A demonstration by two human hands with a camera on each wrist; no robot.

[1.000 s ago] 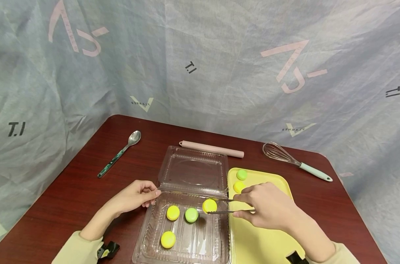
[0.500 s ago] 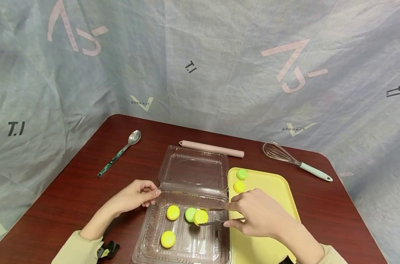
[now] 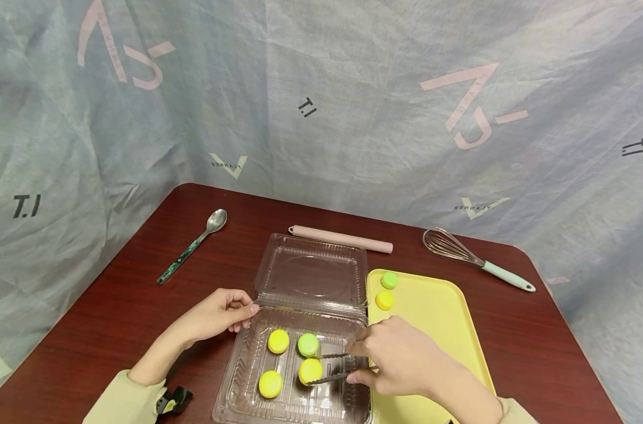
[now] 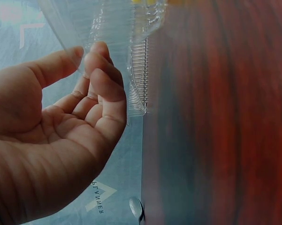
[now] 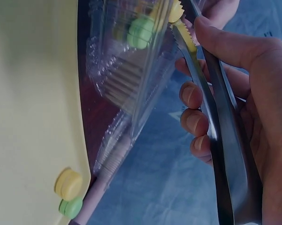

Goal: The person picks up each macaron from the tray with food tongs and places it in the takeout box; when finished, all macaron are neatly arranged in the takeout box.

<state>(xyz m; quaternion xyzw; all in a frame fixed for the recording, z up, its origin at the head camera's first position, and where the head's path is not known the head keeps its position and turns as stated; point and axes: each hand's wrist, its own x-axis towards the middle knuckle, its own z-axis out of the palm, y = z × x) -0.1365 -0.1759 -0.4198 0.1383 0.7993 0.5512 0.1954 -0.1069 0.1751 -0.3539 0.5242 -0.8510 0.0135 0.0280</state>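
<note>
While the right hand grips the tongs, I can't tell whether their tips, straddling a yellow macaron inside the clear container, squeeze it; the left hand pinches the container's edge. Right hand's covering part of the yellow tray, cut off below. Pink rolling pin behind!

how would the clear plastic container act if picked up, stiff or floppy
The clear plastic container is probably light and bendy: its see-through plastic looks thin where the left hand pinches its edge. The open lid, joined along one side, may swing or flop when lifted. The ribbed walls might add a little stiffness.
</note>
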